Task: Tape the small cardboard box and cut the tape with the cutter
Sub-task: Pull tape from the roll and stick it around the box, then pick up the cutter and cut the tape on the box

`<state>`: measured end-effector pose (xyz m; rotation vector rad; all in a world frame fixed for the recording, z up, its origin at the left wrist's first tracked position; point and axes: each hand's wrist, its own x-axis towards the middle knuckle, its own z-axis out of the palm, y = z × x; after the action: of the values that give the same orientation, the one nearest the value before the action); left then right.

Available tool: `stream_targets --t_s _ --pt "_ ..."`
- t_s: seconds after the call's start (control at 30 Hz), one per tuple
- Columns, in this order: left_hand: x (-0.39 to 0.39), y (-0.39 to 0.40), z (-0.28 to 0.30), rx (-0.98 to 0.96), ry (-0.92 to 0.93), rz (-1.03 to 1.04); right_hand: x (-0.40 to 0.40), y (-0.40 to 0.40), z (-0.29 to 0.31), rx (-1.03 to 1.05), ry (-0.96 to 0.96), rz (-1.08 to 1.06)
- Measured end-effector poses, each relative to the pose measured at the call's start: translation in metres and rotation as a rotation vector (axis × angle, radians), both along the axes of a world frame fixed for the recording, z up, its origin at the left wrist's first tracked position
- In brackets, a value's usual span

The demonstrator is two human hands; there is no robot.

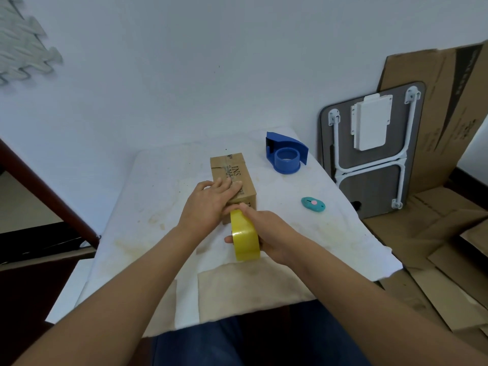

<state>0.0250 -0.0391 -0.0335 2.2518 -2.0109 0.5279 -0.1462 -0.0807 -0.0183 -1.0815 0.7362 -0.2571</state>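
On the white worktop [158, 180], left hand [208, 204] lies flat, fingers released, pinning the small cardboard box [232, 178] while right hand [266, 233] fingers grasp the yellow tape roll [245, 239], probably to draw tape taut; cutter [313, 204] waits nearby.

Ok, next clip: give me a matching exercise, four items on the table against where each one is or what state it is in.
Things:
1. small cardboard box
2. yellow tape roll
3. teal cutter
4. blue tape dispenser

Places or states:
A. lies untouched on the white cloth, right of the box
B. pressed down under the left hand
C. stands at the far right of the table, no roll in it
D. gripped in the right hand, at the near end of the box

Pairs: 1-B, 2-D, 3-A, 4-C
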Motion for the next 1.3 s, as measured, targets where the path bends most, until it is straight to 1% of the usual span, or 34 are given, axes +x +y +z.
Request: stream_targets --t_s 0.07,0.1,0.17,0.27,0.3,0.37,0.4,0.53,0.6,0.7,0.8,0.83,0.9,0.97,1.03,1.07,1.1,1.2,1.27,1.3 --pt "0.001 -0.001 -0.001 -0.017 0.010 -0.013 -0.001 -0.002 -0.007 -0.022 0.046 -0.052" --pt "0.001 -0.001 -0.001 -0.029 0.017 -0.021 -0.001 -0.004 -0.011 -0.071 0.105 -0.087" --pt "0.002 -0.001 -0.001 -0.049 0.028 -0.032 -0.005 -0.012 -0.016 -0.244 0.233 -0.175" --pt "0.002 0.000 -0.002 -0.075 0.034 -0.040 -0.017 -0.042 -0.019 -0.515 0.318 -0.361" --pt "0.001 0.000 -0.002 -0.071 0.042 -0.036 -0.022 -0.056 -0.021 -0.625 0.386 -0.390" --pt "0.001 0.000 -0.002 -0.063 0.059 -0.026 -0.030 -0.083 -0.027 -0.842 0.588 -0.386" --pt "0.001 0.000 -0.002 -0.058 0.070 -0.019 -0.033 -0.094 -0.030 -0.910 0.685 -0.367" --pt "0.000 0.001 -0.002 -0.038 0.112 0.002 -0.039 -0.114 -0.039 -1.050 0.905 -0.203" --pt "0.000 0.001 -0.002 -0.037 0.120 0.003 -0.040 -0.117 -0.046 -1.099 0.955 -0.174" --pt "0.001 0.001 -0.002 -0.037 0.122 -0.002 -0.042 -0.112 -0.056 -1.164 0.981 -0.237" --pt "0.001 0.000 -0.003 -0.033 0.130 0.008 -0.047 -0.108 -0.060 -1.248 0.949 -0.247" --pt "0.001 0.000 -0.003 -0.033 0.133 0.009 -0.050 -0.108 -0.059 -1.232 0.902 -0.251" --pt "0.000 0.001 -0.003 -0.030 0.146 0.013 -0.055 -0.109 -0.052 -1.102 0.761 -0.302" --pt "-0.001 0.001 -0.002 -0.022 0.165 0.023 -0.057 -0.106 -0.038 -0.872 0.590 -0.409" --pt "-0.002 0.001 -0.003 -0.016 0.184 0.035 -0.053 -0.098 -0.023 -0.551 0.370 -0.512" --pt "-0.002 0.002 -0.003 -0.016 0.197 0.040 -0.049 -0.093 -0.016 -0.396 0.284 -0.510" --pt "-0.002 0.002 -0.004 -0.016 0.215 0.044 -0.044 -0.088 -0.010 -0.284 0.226 -0.472" --pt "-0.002 0.002 -0.003 -0.015 0.258 0.053 -0.032 -0.077 0.004 -0.022 0.023 -0.326" --pt "-0.003 0.001 -0.003 -0.005 0.268 0.059 -0.027 -0.073 0.009 0.148 -0.125 -0.294" --pt "-0.003 0.001 -0.003 -0.004 0.269 0.059 -0.026 -0.071 0.011 0.200 -0.171 -0.284"
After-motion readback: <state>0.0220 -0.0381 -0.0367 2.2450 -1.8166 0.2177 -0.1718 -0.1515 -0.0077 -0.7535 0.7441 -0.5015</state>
